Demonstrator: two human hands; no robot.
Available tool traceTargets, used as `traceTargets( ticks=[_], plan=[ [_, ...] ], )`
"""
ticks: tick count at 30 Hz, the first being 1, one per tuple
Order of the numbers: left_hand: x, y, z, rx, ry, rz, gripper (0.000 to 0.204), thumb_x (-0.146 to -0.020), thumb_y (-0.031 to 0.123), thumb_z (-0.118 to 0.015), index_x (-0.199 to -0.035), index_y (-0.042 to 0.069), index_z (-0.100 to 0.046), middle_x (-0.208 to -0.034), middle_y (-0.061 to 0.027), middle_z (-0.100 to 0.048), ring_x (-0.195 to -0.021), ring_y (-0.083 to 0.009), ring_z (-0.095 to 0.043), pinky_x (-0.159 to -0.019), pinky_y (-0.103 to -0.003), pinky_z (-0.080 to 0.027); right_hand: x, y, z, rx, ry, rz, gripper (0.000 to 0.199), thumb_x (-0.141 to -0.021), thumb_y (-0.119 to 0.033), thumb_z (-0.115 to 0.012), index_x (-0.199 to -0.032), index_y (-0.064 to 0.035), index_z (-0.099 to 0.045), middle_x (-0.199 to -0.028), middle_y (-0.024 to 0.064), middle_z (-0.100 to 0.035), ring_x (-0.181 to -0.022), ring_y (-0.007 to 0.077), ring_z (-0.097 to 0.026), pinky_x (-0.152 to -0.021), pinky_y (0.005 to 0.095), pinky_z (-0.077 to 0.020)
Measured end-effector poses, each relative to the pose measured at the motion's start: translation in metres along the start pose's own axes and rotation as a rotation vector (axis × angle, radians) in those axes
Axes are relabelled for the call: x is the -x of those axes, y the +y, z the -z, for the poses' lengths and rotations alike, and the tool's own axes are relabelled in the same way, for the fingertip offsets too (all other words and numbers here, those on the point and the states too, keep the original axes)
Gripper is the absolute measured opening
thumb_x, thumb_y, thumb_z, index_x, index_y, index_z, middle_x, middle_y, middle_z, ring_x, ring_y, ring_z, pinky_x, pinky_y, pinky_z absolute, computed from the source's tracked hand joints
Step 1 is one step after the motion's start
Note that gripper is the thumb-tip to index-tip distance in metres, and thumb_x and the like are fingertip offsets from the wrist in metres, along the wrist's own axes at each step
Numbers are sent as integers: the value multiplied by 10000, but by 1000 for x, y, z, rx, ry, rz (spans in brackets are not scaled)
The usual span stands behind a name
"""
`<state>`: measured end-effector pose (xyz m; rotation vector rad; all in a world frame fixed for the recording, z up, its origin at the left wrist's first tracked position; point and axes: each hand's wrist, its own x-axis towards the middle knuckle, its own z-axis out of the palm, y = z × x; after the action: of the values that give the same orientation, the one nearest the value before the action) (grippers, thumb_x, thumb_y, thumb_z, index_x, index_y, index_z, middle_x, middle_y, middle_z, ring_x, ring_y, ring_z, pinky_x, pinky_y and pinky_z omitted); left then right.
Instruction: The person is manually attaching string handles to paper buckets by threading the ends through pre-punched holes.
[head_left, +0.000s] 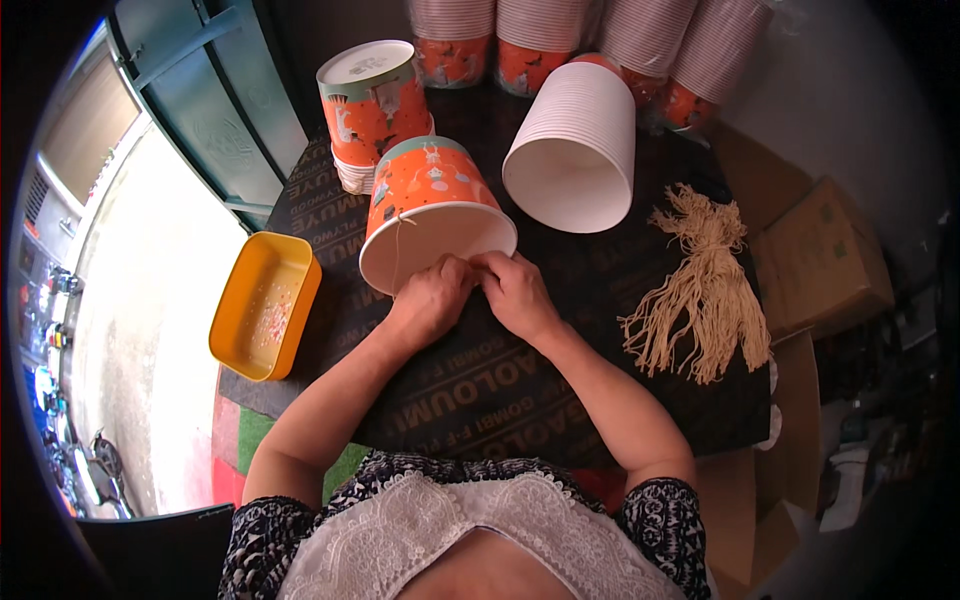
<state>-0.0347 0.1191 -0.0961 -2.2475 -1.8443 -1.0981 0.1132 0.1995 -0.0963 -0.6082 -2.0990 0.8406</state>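
Observation:
An orange printed paper bucket (pixel 425 190) lies tilted on its side on the black board (pixel 480 390), its white open rim toward me. My left hand (pixel 428 300) and my right hand (pixel 517 293) meet at the rim's near edge, fingers pinched together there. A thin beige string (pixel 398 245) runs down the bucket's side to the rim. Whatever my fingertips pinch is hidden by the hands.
A stack of white buckets (pixel 575 145) lies on its side to the right. A bundle of beige strings (pixel 705 290) lies further right. An upside-down orange bucket stack (pixel 372 105) stands behind. A yellow tray (pixel 262 305) sits left. Cardboard boxes (pixel 825 255) at right.

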Motion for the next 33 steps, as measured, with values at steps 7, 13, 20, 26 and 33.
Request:
traceTargets(
  ticks=[7, 13, 20, 26, 33],
  plan=[
    [-4, 4, 11, 179, -43, 192, 102, -840, 97, -619, -878, 7, -592, -821, -192, -636, -779, -377, -632, -682, -426, -516, 3, 3, -4, 82, 36, 49, 73, -837, 29, -577, -902, 1, -562, -865, 227, -600, -802, 418, -604, -664, 442, -495],
    [-3, -4, 13, 244, 7, 215, 108, -791, 62, -663, -857, -9, -616, -806, -166, -641, -758, -309, -639, -668, -380, -500, 3, 4, -2, 76, -40, 48, 97, -856, -21, -568, -923, 6, -503, -887, 267, -568, -833, 479, -570, -667, 510, -473],
    [-3, -3, 10, 315, 17, 352, 81, -766, 51, -634, -808, -14, -609, -793, -199, -631, -772, -368, -632, -664, -410, -498, 5, -5, 2, 65, -90, 93, 109, -853, 5, -575, -928, 8, -496, -904, 250, -556, -838, 459, -565, -672, 484, -468],
    [-4, -1, 5, 286, 116, 359, 73, -759, 38, -593, -789, -27, -607, -741, -212, -621, -729, -377, -631, -648, -422, -494, 6, -7, 6, 107, -147, 147, 92, -853, 41, -536, -933, 10, -503, -940, 243, -531, -838, 454, -545, -698, 473, -462],
    [-10, 7, 14, 272, 77, 496, 110, -776, 67, -573, -799, -31, -618, -781, -227, -638, -767, -391, -636, -676, -428, -497, 4, -8, 11, 154, -216, 212, 173, -856, 12, -484, -1026, 38, -476, -1120, 308, -455, -1012, 490, -487, -841, 492, -451]
  ],
)
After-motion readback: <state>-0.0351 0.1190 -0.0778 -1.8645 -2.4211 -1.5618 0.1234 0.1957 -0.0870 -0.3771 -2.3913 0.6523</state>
